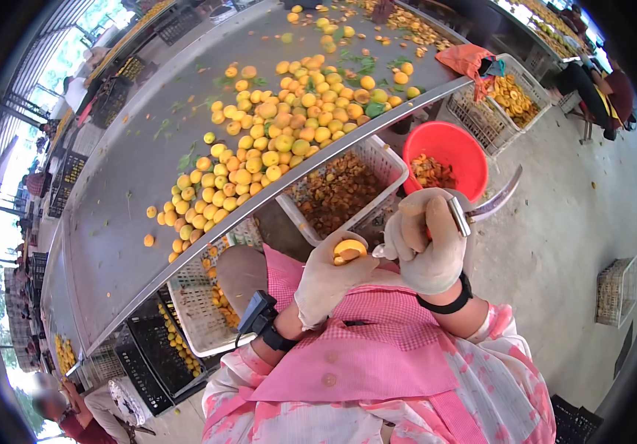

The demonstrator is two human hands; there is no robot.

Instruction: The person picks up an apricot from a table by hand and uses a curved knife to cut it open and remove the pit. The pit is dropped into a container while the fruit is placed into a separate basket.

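Note:
My left hand (331, 276), in a pale glove, holds a cut yellow-orange fruit (349, 251) with its open face up. Just to its right, my right hand (428, 240), also gloved, is closed round the metal handle of a curved knife (497, 200). The blade points away to the right, beside the red bucket. Whether the right fingertips pinch anything else is hidden. Beyond both hands, a pile of whole yellow fruit (281, 140) lies on the metal table (122, 214).
A red bucket (466, 144) with fruit scraps stands past my right hand. Under the table edge are a white crate (400, 172) of dark scraps and another crate (194, 311) with fruit pieces. Crates stand at right. A seated person (93, 425) is at lower left.

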